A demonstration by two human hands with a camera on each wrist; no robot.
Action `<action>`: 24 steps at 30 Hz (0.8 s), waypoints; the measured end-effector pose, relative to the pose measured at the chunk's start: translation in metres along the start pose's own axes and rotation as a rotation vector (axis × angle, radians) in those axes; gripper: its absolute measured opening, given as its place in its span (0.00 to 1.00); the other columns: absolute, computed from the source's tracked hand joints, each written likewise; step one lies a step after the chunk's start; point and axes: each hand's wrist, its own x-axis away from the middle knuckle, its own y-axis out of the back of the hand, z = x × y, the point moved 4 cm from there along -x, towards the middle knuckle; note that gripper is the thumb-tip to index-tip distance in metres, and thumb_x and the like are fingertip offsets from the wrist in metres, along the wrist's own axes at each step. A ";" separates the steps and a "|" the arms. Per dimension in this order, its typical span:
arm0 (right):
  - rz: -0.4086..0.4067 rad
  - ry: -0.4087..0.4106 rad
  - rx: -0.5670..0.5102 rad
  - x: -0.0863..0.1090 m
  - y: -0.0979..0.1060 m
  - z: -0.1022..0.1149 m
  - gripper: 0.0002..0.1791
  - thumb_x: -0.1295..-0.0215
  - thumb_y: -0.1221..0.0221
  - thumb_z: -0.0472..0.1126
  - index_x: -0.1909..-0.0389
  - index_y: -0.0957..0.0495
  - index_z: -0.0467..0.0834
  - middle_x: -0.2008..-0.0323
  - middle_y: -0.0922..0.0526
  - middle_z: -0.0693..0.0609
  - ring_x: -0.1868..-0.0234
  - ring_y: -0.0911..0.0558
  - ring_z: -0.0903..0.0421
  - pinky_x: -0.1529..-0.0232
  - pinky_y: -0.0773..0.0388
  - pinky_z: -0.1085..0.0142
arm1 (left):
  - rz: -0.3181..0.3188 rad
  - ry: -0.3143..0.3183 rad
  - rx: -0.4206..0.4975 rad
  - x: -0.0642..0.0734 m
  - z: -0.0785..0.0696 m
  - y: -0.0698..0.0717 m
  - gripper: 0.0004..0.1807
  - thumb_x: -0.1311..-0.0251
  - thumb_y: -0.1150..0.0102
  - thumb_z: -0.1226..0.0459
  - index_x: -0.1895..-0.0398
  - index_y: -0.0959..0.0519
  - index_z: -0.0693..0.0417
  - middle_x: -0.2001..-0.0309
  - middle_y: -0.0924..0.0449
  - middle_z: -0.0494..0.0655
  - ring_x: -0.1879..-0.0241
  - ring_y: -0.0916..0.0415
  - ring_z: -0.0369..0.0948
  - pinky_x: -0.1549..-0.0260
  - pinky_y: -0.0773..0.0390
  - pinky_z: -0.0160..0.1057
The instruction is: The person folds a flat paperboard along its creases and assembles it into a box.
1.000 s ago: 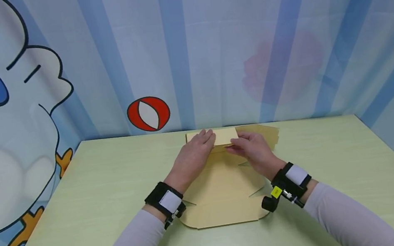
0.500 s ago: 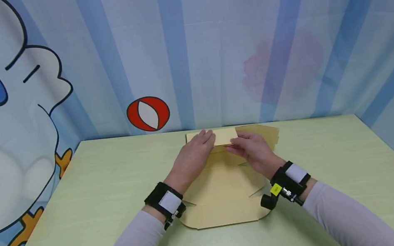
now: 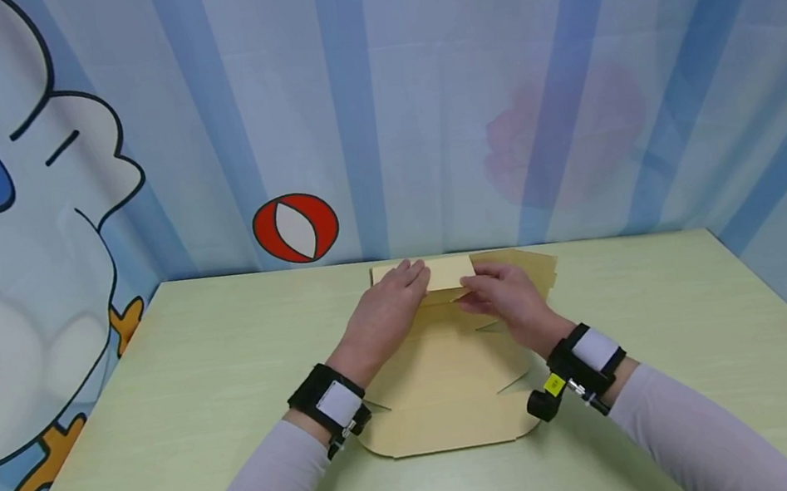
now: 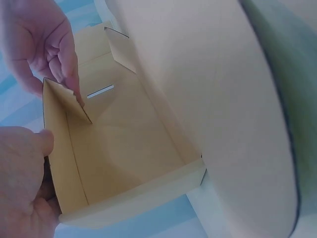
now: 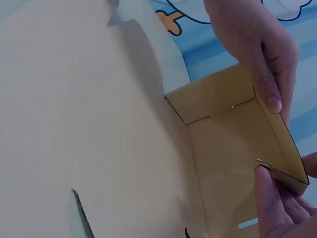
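A partly folded brown cardboard box (image 3: 448,364) lies opened out at the table's back edge, its long panel stretching toward me. My left hand (image 3: 388,305) grips the far raised wall; in the right wrist view its thumb lies inside that wall. At the wall's right corner, my right hand (image 3: 511,304) pinches a small end flap (image 4: 69,99), bent inward in the left wrist view. The left side wall (image 5: 213,96) stands up, while the right side flap (image 3: 536,266) spreads outward. Some fingers of both hands are hidden behind the cardboard.
The pale green table (image 3: 230,369) extends to both sides of the box. Behind it hangs a blue striped cloth (image 3: 419,107) with cartoon prints. Cut slits and a rounded edge show on the long panel's near end.
My right wrist has shifted slightly to the right, and its fingertips have dropped a little at the flap. The left hand and the box stay in place.
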 end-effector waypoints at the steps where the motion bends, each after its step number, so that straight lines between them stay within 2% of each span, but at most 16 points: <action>1: 0.001 0.015 0.028 0.000 0.001 0.000 0.24 0.29 0.44 0.39 0.36 0.29 0.32 0.53 0.16 0.45 0.65 0.13 0.62 0.57 0.14 0.69 | 0.000 0.003 0.003 0.000 0.000 0.000 0.21 0.28 0.50 0.65 0.34 0.27 0.58 0.33 0.26 0.52 0.33 0.28 0.49 0.40 0.22 0.48; 4: 0.010 0.051 0.100 0.001 0.004 0.001 0.24 0.29 0.43 0.41 0.37 0.28 0.32 0.54 0.16 0.46 0.65 0.13 0.61 0.56 0.14 0.68 | -0.001 0.004 0.009 0.000 0.000 0.001 0.20 0.28 0.50 0.65 0.34 0.27 0.58 0.34 0.25 0.52 0.33 0.28 0.49 0.40 0.22 0.48; 11: 0.003 0.061 0.206 0.003 0.018 0.002 0.27 0.27 0.45 0.46 0.34 0.30 0.34 0.39 0.25 0.33 0.61 0.13 0.62 0.54 0.15 0.68 | 0.007 0.003 0.009 0.001 0.000 0.001 0.21 0.28 0.50 0.65 0.34 0.27 0.58 0.33 0.26 0.52 0.33 0.28 0.48 0.39 0.24 0.46; 16: -0.038 0.086 0.329 0.003 0.032 0.001 0.24 0.27 0.45 0.44 0.38 0.27 0.32 0.42 0.21 0.32 0.57 0.12 0.54 0.54 0.14 0.65 | 0.009 0.005 0.014 0.000 0.000 0.000 0.21 0.27 0.51 0.64 0.33 0.28 0.58 0.33 0.26 0.52 0.32 0.29 0.48 0.38 0.24 0.46; 17: -0.046 0.108 0.378 0.003 0.034 0.000 0.23 0.27 0.45 0.43 0.39 0.27 0.32 0.43 0.20 0.31 0.56 0.12 0.51 0.54 0.14 0.63 | 0.007 0.004 0.015 0.000 0.000 0.000 0.21 0.27 0.51 0.64 0.33 0.28 0.58 0.33 0.26 0.52 0.32 0.29 0.48 0.38 0.24 0.47; 21: -0.097 0.259 0.722 0.004 0.044 -0.002 0.18 0.31 0.43 0.39 0.46 0.22 0.31 0.51 0.15 0.34 0.53 0.14 0.43 0.53 0.15 0.56 | -0.002 0.005 0.022 0.001 0.000 0.001 0.21 0.27 0.51 0.64 0.34 0.27 0.58 0.33 0.26 0.52 0.32 0.28 0.48 0.39 0.23 0.47; 24: -0.129 0.348 0.927 0.004 0.048 -0.006 0.14 0.34 0.40 0.38 0.53 0.19 0.32 0.57 0.13 0.36 0.55 0.14 0.42 0.53 0.16 0.52 | -0.005 0.007 0.026 0.001 -0.001 0.001 0.21 0.27 0.51 0.64 0.34 0.27 0.59 0.33 0.26 0.52 0.33 0.28 0.48 0.39 0.23 0.47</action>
